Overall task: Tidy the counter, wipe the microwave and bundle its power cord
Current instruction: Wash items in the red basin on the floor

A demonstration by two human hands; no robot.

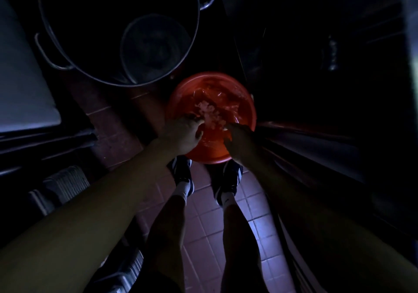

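Observation:
The scene is very dark. A round red basin [181, 93] stands on the tiled floor in front of my feet. Inside it lies a pale wet cloth or foamy lump [209, 111], with glints of water around it. My left hand [184, 134] reaches into the basin from its near left rim, fingers curled down at the lump. My right hand [238, 141] comes in over the near right rim, its fingertips touching the lump's near end. Whether either hand grips it is lost in the gloom. No microwave or cord is visible.
A big metal pot [56, 50] with side handles stands on the floor at upper left, a smaller round vessel [156, 46] inside it. A pale flat surface [22, 77] fills the far left. Dark cabinet fronts [316, 145] run along the right. Ribbed crates [65, 184] sit lower left.

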